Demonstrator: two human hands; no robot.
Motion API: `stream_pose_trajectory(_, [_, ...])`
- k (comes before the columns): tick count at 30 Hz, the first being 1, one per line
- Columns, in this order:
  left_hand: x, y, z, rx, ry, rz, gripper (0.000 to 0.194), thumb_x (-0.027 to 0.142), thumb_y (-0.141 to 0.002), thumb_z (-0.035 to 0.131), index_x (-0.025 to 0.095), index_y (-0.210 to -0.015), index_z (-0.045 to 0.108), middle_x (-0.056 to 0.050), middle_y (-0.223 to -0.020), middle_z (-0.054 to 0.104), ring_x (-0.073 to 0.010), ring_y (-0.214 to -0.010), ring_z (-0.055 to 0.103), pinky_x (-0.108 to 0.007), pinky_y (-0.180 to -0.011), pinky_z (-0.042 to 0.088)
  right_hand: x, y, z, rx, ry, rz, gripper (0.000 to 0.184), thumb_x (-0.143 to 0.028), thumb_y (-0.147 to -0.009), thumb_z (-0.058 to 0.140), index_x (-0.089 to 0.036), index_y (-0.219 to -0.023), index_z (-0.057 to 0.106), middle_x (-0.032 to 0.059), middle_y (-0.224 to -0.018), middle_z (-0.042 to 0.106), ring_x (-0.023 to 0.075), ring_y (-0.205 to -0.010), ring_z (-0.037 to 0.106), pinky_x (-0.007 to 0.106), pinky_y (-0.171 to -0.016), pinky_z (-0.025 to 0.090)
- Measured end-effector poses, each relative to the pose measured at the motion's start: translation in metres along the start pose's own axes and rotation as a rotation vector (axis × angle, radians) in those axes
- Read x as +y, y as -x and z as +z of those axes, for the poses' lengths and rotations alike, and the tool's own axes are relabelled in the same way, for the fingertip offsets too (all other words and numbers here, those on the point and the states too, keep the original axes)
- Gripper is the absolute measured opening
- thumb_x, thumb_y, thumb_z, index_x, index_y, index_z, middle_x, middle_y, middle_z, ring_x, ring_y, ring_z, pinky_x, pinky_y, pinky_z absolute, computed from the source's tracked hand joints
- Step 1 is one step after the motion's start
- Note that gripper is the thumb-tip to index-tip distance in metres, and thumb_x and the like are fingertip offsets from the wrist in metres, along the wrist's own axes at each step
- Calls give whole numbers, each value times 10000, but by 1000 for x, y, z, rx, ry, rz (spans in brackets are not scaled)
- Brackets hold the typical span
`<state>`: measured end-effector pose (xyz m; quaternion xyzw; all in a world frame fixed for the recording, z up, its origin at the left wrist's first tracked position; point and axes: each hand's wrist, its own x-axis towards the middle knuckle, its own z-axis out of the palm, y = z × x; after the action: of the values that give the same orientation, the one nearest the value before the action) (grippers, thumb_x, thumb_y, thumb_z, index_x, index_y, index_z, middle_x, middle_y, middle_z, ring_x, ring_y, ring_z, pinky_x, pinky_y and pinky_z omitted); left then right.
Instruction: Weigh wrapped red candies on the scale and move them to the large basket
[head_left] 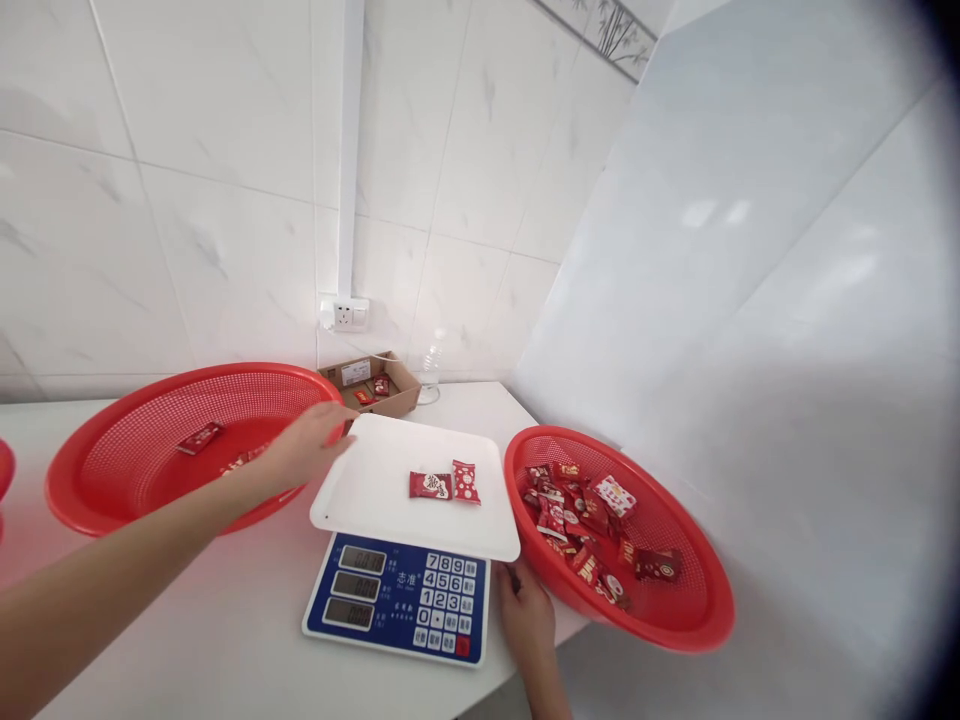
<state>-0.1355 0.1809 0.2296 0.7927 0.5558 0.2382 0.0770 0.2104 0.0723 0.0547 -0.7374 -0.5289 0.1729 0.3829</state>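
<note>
A blue-faced electronic scale (397,598) carries a white weighing tray (375,490) with two red candy packets (444,484) lying on it. My left hand (304,447) reaches over the near rim of the left red basket (112,480), fingers stretched out, holding nothing I can see. My right hand (525,605) rests beside the scale's right front corner, next to the right red basket (675,620); its fingers curl under and look closed. The right basket holds several red candy packets (581,510). The left basket holds a few packets (199,438).
A small cardboard box (397,400) with red packets stands at the back by the wall, next to a clear glass (429,375). A wall socket (345,315) sits above it. The white counter ends just right of the right basket. Another red rim (4,465) shows at far left.
</note>
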Motion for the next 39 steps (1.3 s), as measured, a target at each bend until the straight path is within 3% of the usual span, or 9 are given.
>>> stream_pose_trajectory(4, [51, -6, 47, -247, 59, 160, 442, 417, -862, 464, 249, -1267, 523, -49, -1369, 539, -243, -1320, 420, -390, -1090, 364, -2, 1, 0, 30, 0, -17, 369, -484, -796, 405, -232, -840, 671, 65, -820, 727, 240, -758, 670, 301, -646, 476])
stream_pose_trajectory(8, [88, -15, 73, -398, 64, 250, 442, 222, -830, 514, 241, -1271, 528, -84, -1263, 600, -259, -1220, 519, -396, -1036, 410, -2, 1, 0, 25, -13, -39, 350, -451, -801, 403, -230, -843, 671, 60, -857, 733, 237, -784, 674, 303, -660, 483])
stream_pose_trajectory(12, [101, -24, 72, -396, 76, 239, 472, 143, -837, 521, 192, -1303, 455, -110, -1210, 567, -221, -979, 617, -407, -872, 500, -3, 1, 0, 28, -25, -52, 347, -424, -806, 385, -229, -842, 670, 57, -846, 730, 232, -779, 671, 305, -674, 480])
stream_pose_trajectory(20, [125, -46, 94, -405, 70, 190, 493, 394, -853, 600, 189, -1281, 466, -107, -1284, 512, -226, -1025, 579, -443, -874, 499, -6, 2, -2, 16, -23, -34, 344, -423, -801, 394, -232, -844, 676, 54, -841, 730, 228, -780, 676, 292, -658, 486])
stream_pose_trajectory(25, [137, -47, 108, -418, 1, 127, 411, 419, -853, 595, 166, -1172, 542, -96, -1202, 563, -224, -1004, 588, -435, -838, 512, -5, 2, -2, 25, -40, -47, 354, -438, -801, 396, -227, -844, 677, 64, -848, 733, 236, -778, 675, 302, -664, 491])
stream_pose_trajectory(29, [123, -37, 87, -362, 14, 87, 370, 421, -865, 577, 160, -1127, 558, -56, -1009, 631, -179, -854, 618, -387, -771, 522, 1, 1, 0, 4, -52, -45, 380, -470, -796, 401, -231, -867, 688, 68, -902, 737, 250, -828, 677, 314, -689, 494])
stream_pose_trajectory(34, [68, -15, 24, -157, 1, -74, 380, 447, -852, 542, 209, -1146, 503, -15, -924, 666, -175, -793, 633, -329, -718, 492, 16, -3, 4, -17, -34, -7, 413, -541, -771, 424, -241, -862, 692, 70, -869, 737, 267, -806, 678, 325, -669, 496])
stream_pose_trajectory(37, [26, 0, -11, -43, -64, -223, 465, 502, -853, 469, 233, -1231, 435, -50, -1008, 672, -234, -876, 645, -347, -723, 488, 22, -4, 6, -31, -11, 11, 417, -554, -759, 429, -250, -870, 692, 71, -887, 733, 272, -811, 675, 325, -652, 494])
stream_pose_trajectory(39, [3, 13, -24, 8, -118, -285, 595, 545, -841, 450, 210, -1326, 375, -129, -1215, 601, -313, -1087, 581, -434, -858, 463, 24, -6, 6, -31, -1, 24, 420, -559, -754, 433, -252, -874, 693, 76, -893, 732, 274, -799, 674, 327, -638, 491])
